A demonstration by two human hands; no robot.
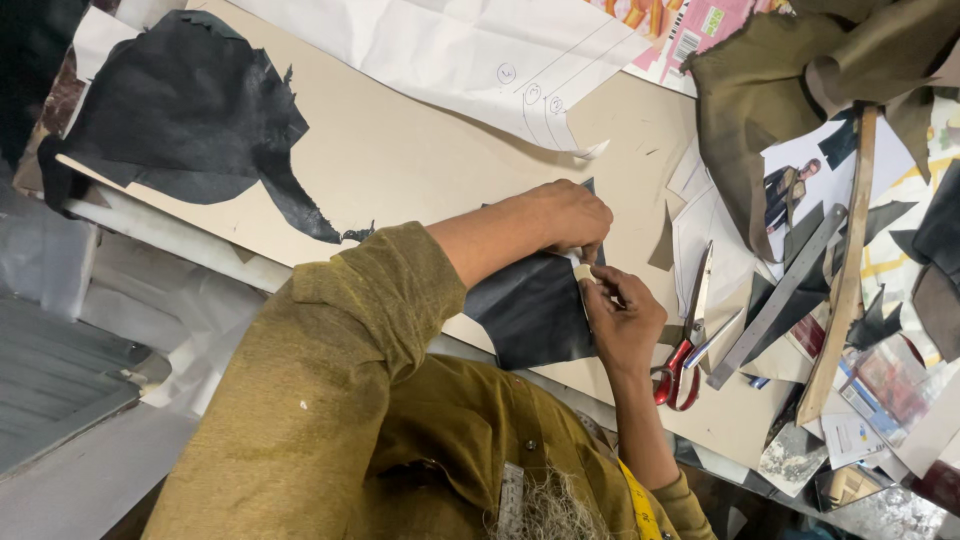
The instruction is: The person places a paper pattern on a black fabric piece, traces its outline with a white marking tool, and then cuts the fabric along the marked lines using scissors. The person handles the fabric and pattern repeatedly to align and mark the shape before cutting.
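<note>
A person in an olive-green long-sleeved shirt leans over a flat tan work board (pixel 400 160) laid on the bench. The left hand (pixel 568 215) presses down, fingers curled, on the top edge of a dark, roughly rectangular piece of black leather (pixel 530 310) that lies near the board's near edge, partly overhanging it. The right hand (pixel 622 318) lies at the leather's right edge, its fingers closed in a narrow pinch on a small pale strip (pixel 583 272) where the two hands meet; I cannot tell whether the strip is tape or paper.

Just right of the right hand lie red-handled steel scissors (pixel 685 345), blades pointing away from the person. Beside them a flat grey metal ruler (pixel 778 298) rests at a slant, and a long wooden stick (pixel 848 270) lies further right, across loose paper cut-outs and dark offcuts.

At the board's far left corner lies a large, ragged-edged sheet of black leather (pixel 185 110), well apart from the hands. Along the far edge spreads a wide white paper pattern (pixel 450 50) with pencil lines. At the far right corner a crumpled olive-brown fabric (pixel 790 80) is heaped over printed papers. A yellow measuring tape (pixel 640 505) hangs at the person's chest. No box, tray or other container shows clearly among the clutter.
</note>
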